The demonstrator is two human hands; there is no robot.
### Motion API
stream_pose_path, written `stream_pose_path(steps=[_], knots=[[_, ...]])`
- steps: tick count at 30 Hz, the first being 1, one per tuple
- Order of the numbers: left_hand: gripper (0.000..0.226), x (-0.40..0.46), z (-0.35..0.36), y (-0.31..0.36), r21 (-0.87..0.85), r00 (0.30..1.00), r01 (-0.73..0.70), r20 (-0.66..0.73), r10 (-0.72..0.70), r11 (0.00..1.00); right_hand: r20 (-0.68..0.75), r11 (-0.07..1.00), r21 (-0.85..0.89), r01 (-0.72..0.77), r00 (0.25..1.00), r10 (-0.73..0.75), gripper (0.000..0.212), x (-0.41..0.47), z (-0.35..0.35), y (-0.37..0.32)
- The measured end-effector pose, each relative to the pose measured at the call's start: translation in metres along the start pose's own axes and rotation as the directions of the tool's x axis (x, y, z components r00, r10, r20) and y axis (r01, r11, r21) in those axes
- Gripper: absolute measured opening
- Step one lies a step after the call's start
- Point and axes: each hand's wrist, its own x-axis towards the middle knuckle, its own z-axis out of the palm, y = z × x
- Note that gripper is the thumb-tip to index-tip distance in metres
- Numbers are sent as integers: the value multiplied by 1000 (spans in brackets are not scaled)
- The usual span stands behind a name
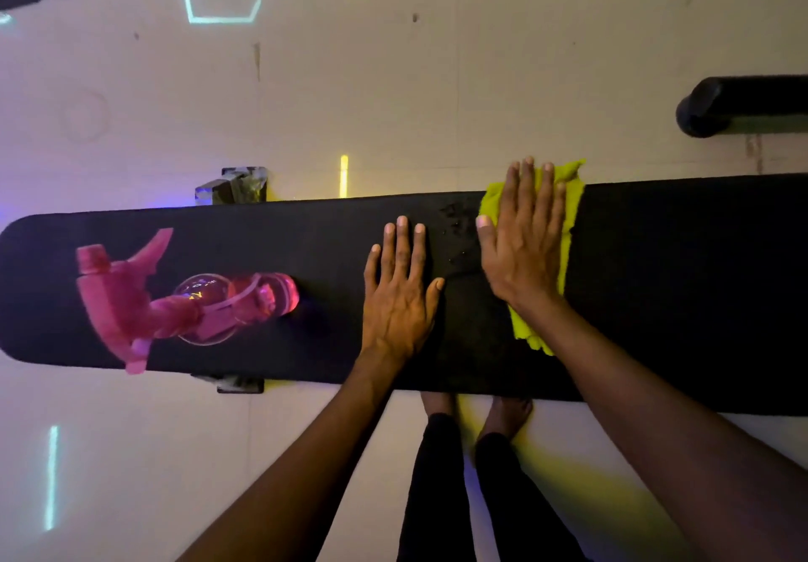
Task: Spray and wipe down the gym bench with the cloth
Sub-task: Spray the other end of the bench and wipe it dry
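Note:
A long black padded gym bench (306, 238) runs across the view from left to right. A yellow-green cloth (570, 212) lies spread on it right of the middle. My right hand (522, 242) presses flat on the cloth, fingers extended toward the far edge. My left hand (400, 290) rests flat and open on the bare pad just left of it, holding nothing. Between the two hands the pad shows wet droplets (457, 222). A pink spray bottle (175, 303) stands on the left part of the bench, untouched.
The pale floor reflects coloured light strips. Metal bench feet (234, 187) stick out at the far and near sides on the left. A black padded roller (739, 104) juts in at the upper right. My bare feet (476, 413) stand by the bench's near edge.

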Motion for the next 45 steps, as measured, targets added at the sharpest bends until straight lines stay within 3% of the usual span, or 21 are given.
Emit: stream_pose_path(steps=[4,9,13,16,18,23,27,32,36,38,39,43,45], knots=[[74,-2,-2,-4,15,1000,-25,3,25,1000,43,967,20,254,966,-255,79,-31,9,-1],[75,-2,-3,-5,-7,1000,-21,22,21,1000,68,965,9,264,962,-264,83,-96,8,61],[74,-8,-2,3,-21,999,26,28,-25,999,56,998,-13,68,996,-67,86,-96,1,71],[72,-19,5,10,-20,998,57,18,-57,998,18,986,-21,-164,986,165,86,-73,1,36],[71,-25,10,12,9,997,72,-1,-72,997,2,978,-4,-207,978,207,84,-66,6,13],[70,-28,14,13,11,995,71,-67,-70,997,28,982,-46,185,983,-183,81,-115,22,26],[75,-37,14,21,-33,991,81,-101,-84,996,53,963,1,270,961,-270,88,-160,20,80],[74,-53,19,39,-63,998,35,-40,-38,997,25,997,-28,79,997,-78,84,-164,11,123],[70,-62,26,41,-42,998,41,-40,-43,998,-66,969,-25,-247,967,245,82,-143,16,82],[69,-64,29,41,-40,997,45,-62,-47,998,-100,942,-1,-334,938,333,81,-141,20,62],[70,-64,30,40,-45,997,45,-66,-48,998,-93,954,-14,-298,951,296,81,-145,22,59],[70,-64,34,38,-42,996,30,-86,-34,999,-10,992,-89,93,996,-94,79,-166,24,104],[70,-65,35,36,-38,995,18,-92,-21,999,-17,996,-47,72,997,-73,79,-177,19,139]])
